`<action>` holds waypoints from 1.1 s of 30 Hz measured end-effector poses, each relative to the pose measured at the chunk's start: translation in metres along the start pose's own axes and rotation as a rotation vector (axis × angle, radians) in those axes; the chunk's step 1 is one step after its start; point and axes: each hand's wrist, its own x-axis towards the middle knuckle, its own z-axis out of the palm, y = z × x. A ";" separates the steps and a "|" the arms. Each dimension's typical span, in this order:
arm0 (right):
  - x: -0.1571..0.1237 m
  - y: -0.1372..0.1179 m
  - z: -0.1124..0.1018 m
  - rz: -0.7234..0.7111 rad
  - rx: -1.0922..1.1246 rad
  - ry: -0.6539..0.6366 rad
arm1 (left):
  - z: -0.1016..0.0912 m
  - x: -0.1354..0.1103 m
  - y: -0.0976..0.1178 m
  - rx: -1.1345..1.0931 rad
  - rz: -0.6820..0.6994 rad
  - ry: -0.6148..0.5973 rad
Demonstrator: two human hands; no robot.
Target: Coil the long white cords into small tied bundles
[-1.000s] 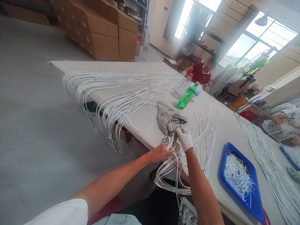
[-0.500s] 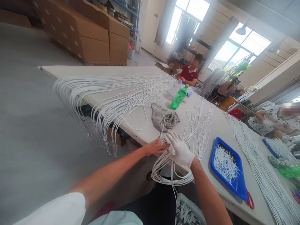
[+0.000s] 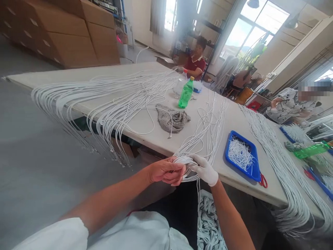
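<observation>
My bare left hand (image 3: 168,172) is closed around a coiled bundle of white cables (image 3: 185,159) at the front edge of the table. In a white glove, my right hand (image 3: 205,171) grips the same bundle from the other side, its fingers partly hidden by the coil. More white cables (image 3: 200,135) run from the bundle back across the tabletop. A single cable end with a small plug (image 3: 170,135) lies just beyond my hands, beside a crumpled grey cloth (image 3: 173,118).
Loose cables (image 3: 111,118) hang over the table's (image 3: 148,142) left edge. A green bottle (image 3: 186,93) stands behind the cloth. Right of me are a blue tray (image 3: 256,166) of white strips and red-handled scissors (image 3: 263,181). Below sits a bin of coiled cables (image 3: 209,222). Two people work across the table.
Both hands have come lower and nearer my body with the bundle. The gloved hand no longer lies flat over the cables but grips them, and the plug end now lies free on the table.
</observation>
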 end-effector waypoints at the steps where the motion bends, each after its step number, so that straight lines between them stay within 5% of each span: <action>1: -0.005 0.001 0.005 0.019 0.050 0.047 | 0.002 0.001 -0.003 -0.039 0.014 -0.005; 6: -0.024 0.007 0.025 0.037 0.140 0.170 | 0.015 0.008 -0.017 -0.134 -0.009 -0.037; 16: -0.054 -0.001 0.016 0.137 0.100 0.333 | 0.034 0.029 -0.031 -0.197 -0.058 -0.062; 22: -0.066 0.018 0.025 0.168 0.118 0.490 | 0.039 0.046 -0.043 -0.141 0.021 -0.063; 28: -0.086 0.017 0.024 0.356 0.261 0.404 | 0.042 0.049 -0.056 -0.109 -0.071 -0.082; 33: -0.115 0.033 0.002 0.318 0.253 0.361 | 0.050 0.048 -0.051 -0.179 -0.216 -0.194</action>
